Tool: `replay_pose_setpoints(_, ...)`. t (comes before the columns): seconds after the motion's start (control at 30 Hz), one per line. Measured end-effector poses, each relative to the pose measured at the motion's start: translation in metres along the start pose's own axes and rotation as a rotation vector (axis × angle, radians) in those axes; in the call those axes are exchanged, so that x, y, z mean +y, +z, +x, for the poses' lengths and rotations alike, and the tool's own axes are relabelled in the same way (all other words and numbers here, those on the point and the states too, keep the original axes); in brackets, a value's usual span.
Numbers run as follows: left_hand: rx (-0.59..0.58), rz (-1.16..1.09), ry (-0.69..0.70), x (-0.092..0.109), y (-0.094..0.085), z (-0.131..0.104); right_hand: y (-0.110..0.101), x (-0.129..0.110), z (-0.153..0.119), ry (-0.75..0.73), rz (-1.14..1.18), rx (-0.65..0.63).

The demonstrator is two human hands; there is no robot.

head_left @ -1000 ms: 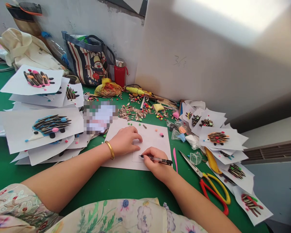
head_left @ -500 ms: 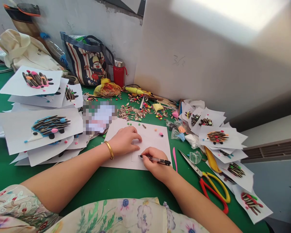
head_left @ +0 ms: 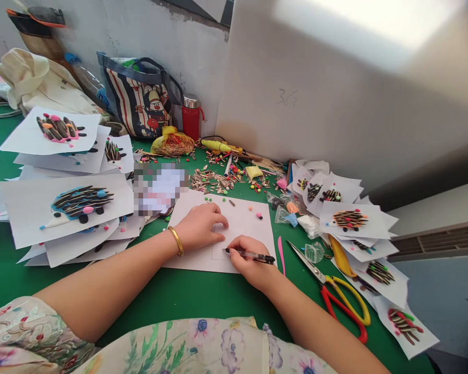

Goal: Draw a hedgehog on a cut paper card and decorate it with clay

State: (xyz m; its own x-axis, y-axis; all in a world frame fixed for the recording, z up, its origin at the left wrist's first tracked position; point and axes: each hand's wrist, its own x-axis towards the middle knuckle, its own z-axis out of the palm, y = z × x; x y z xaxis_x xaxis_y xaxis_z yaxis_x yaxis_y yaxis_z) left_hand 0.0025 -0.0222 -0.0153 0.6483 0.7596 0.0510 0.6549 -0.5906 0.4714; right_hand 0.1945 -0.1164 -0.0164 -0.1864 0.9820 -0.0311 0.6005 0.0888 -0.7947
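A white sheet of paper (head_left: 191, 262) lies on the green table, with faint thin lines drawn on it. My left hand (head_left: 200, 226) rests on the sheet, fingers apart and bent a little, holding nothing; a gold bangle (head_left: 176, 241) circles the wrist. In my right hand (head_left: 253, 265) is a black pen (head_left: 257, 256), its tip down at the paper close to a drawn line. Small green clay balls (head_left: 223, 199), a sunflower seed (head_left: 232, 203) and a pink clay ball (head_left: 259, 214) lie on the sheet's far part.
Right of the sheet lie a pink plastic clay knife (head_left: 281, 254) and scissors (head_left: 335, 291) with red and yellow handles. Stacked cards with seed hedgehogs (head_left: 81, 202) stand on the left, more cards (head_left: 349, 221) on the right. Scattered seeds (head_left: 214, 181), a red flask (head_left: 191, 119) and a striped bag (head_left: 136, 98) are behind.
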Motion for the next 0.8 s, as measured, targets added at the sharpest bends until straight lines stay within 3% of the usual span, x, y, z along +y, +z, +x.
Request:
replay_pose_setpoints(0.53, -0.005, 0.0, -0.003, -0.0004, 0.0001, 0.0, -0.0017, 0.0092, 0.0048, -0.026, -0.014, 0.085)
replay_pose_setpoints(0.8, -0.003, -0.006, 0.004, -0.002, 0.0014, -0.0002, -0.0011, 0.0026, 0.001, -0.022, 0.015, 0.021)
